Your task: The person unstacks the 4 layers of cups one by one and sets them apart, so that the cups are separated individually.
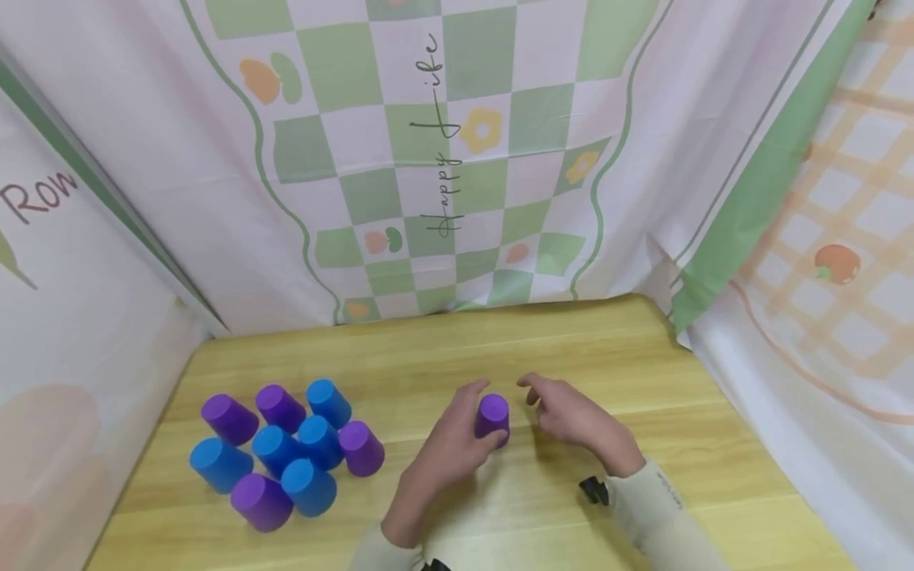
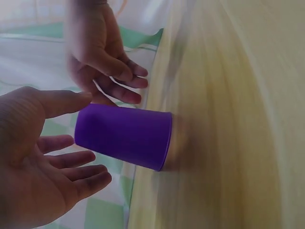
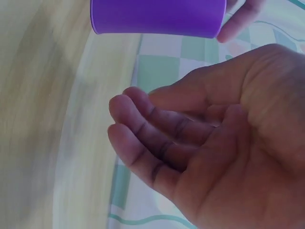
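Note:
A purple cup [image 1: 494,419] stands upside down on the table, its wide rim toward the wood. My left hand [image 1: 451,444] is around its left side. In the left wrist view the left thumb lies close to the narrow end of the purple cup [image 2: 126,136], and the other fingers are spread loosely below it. Whether any finger touches the cup is hard to tell. To the right, apart from the cup, my right hand [image 1: 571,412] hovers with loosely bent fingers. The right wrist view has nothing in the right hand [image 3: 200,143].
On the left of the wooden table [image 1: 571,341] several inverted cups form a close group, among them a blue cup [image 1: 309,487] and a purple cup [image 1: 362,449]. A checkered curtain [image 1: 478,190] hangs behind the table; a white cloth [image 1: 93,381] borders the left.

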Demonstrator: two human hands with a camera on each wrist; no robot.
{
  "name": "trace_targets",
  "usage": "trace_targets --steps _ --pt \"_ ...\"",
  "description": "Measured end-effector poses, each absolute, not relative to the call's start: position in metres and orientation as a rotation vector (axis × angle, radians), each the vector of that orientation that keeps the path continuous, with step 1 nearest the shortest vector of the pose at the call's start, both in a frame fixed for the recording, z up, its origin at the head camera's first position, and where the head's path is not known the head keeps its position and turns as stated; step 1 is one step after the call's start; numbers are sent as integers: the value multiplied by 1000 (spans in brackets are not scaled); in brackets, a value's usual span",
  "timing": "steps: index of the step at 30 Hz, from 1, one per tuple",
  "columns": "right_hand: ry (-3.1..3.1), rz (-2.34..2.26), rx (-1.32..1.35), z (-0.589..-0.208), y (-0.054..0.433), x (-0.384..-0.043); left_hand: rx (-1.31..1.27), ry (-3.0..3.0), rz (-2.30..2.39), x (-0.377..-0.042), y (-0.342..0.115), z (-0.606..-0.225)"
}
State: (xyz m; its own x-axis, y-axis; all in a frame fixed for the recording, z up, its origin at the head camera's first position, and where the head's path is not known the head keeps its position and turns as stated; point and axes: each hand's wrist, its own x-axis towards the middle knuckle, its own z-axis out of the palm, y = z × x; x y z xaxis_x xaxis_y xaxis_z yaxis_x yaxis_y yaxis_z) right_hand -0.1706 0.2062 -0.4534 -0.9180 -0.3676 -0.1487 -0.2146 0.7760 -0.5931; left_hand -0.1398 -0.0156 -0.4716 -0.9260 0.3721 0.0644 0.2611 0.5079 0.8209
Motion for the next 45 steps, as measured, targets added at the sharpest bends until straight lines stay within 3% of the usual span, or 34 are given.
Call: trace_targets --steps 19,45 --pt "2717 -907 -469 -458 207 -174 530 2648 1341 -139 -7 -483" --pt "2706 -916 -530 -466 194 -178 350 2674 1319 -118 -64 -458"
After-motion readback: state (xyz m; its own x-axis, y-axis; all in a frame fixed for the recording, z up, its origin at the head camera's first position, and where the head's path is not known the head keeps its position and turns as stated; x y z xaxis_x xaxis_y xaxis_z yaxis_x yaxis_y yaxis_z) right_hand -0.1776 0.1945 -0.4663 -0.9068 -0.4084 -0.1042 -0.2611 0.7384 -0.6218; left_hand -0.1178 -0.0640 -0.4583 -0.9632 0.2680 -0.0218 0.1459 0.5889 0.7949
